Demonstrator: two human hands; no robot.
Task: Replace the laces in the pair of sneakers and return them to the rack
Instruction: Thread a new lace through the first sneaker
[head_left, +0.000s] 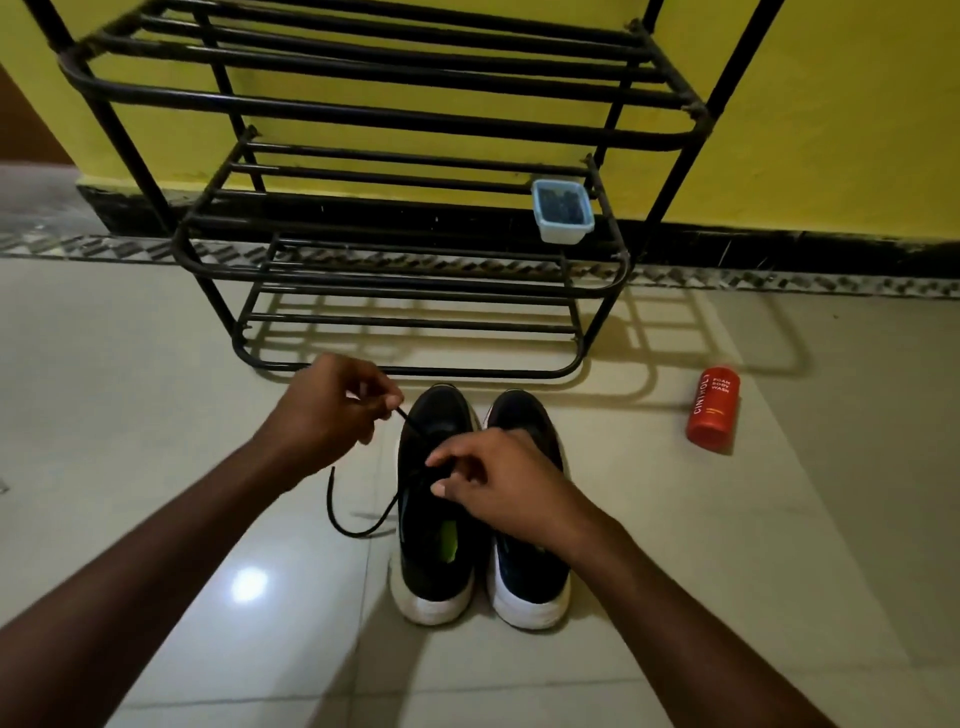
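Black sneakers (457, 499) with white soles, black lace (353, 519), black rack (395, 208), yellow wall (831, 130), red bottle (714, 408), seemingly pale-blue tub (562, 210).

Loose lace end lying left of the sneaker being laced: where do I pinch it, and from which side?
Pinch the loose lace end just below its tip, coming from above on the left. It curls out over bare floor, away from the sneaker being laced, so nothing crowds that side.

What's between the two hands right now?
In the head view, a short stretch of black lace runs from the left hand toward the right hand, over the front of the left sneaker.
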